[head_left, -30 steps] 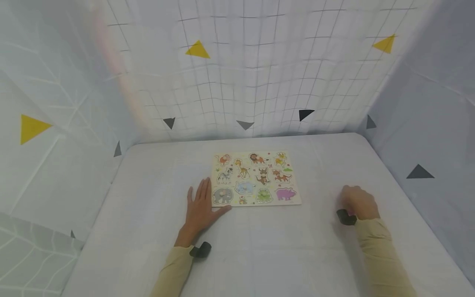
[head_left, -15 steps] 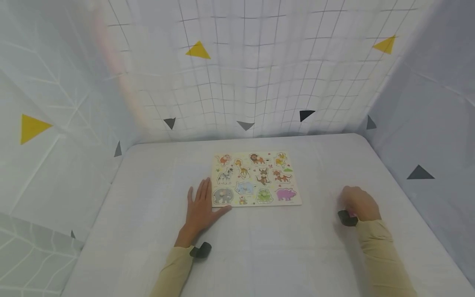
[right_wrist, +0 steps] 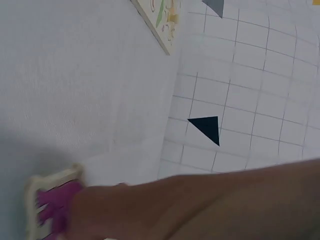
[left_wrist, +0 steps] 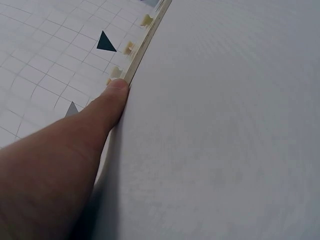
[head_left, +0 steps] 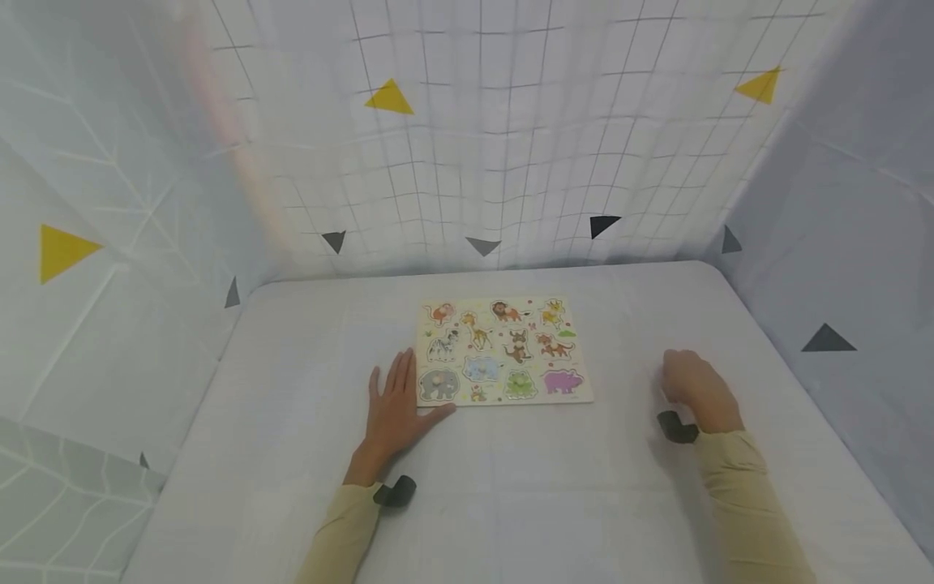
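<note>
A wooden peg puzzle board [head_left: 499, 349] with animal pictures lies on the white-covered table. My left hand [head_left: 392, 418] rests with straight, spread fingers along its left edge, the thumb by the near left corner. In the left wrist view, that thumb [left_wrist: 112, 100] lies at the board's edge [left_wrist: 142, 47], with pale knobs standing up behind it. Off to the board's right, my right hand [head_left: 700, 391] has curled fingers. It holds a purple puzzle piece [right_wrist: 60, 202] with a cream border, visible in the right wrist view and hidden under the hand from the head view.
White cloth covers the table [head_left: 525, 503]. Beyond its far edge hangs a gridded white curtain [head_left: 467, 162] with yellow and dark triangles. Grey-white fabric walls stand at the left [head_left: 109, 324] and right [head_left: 839, 268]. A dark strap camera [head_left: 679, 427] sits at the right wrist.
My right hand has shifted slightly forward and left, turning a little, with the purple puzzle piece in it. My left hand and the board have stayed in place.
</note>
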`<action>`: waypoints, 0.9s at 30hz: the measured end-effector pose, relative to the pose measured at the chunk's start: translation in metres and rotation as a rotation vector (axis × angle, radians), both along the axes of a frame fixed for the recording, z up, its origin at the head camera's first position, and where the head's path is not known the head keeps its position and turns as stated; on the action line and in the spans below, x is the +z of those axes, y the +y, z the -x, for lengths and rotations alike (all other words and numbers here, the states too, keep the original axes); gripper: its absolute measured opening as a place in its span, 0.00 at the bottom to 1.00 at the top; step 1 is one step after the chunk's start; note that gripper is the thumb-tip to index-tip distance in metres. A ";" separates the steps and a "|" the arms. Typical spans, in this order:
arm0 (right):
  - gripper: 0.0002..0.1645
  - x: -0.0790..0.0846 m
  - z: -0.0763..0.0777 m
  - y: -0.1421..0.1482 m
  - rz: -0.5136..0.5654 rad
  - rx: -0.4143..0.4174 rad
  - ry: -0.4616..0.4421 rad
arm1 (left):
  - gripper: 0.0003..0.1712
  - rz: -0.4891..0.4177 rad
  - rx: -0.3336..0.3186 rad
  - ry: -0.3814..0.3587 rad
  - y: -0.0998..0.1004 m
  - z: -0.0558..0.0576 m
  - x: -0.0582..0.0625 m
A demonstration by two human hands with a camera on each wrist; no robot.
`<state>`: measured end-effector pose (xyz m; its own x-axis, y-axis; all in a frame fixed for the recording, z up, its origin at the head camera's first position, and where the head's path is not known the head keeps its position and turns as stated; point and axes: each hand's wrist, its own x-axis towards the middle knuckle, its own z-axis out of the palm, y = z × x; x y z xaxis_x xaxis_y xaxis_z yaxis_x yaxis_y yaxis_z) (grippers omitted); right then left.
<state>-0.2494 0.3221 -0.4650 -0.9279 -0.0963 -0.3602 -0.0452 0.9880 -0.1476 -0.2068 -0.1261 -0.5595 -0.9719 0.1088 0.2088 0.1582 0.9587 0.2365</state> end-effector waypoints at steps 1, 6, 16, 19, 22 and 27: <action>0.09 -0.001 0.001 -0.001 0.015 0.005 0.021 | 0.65 -0.001 0.002 0.001 0.000 0.000 0.001; 0.09 -0.007 0.009 -0.007 0.133 0.042 0.182 | 0.64 0.000 0.007 -0.002 0.000 -0.002 0.003; 0.10 -0.013 0.019 -0.029 0.326 -0.014 0.260 | 0.65 0.001 -0.001 0.005 0.000 0.000 0.002; 0.11 -0.016 0.021 -0.035 0.378 -0.024 0.252 | 0.65 -0.008 -0.003 -0.005 0.000 0.000 0.001; 0.12 -0.017 0.023 -0.043 0.432 -0.018 0.237 | 0.65 -0.009 -0.005 -0.011 -0.001 0.001 0.000; 0.11 -0.019 0.025 -0.056 0.460 -0.002 0.224 | 0.64 -0.017 -0.005 -0.017 0.000 0.001 -0.001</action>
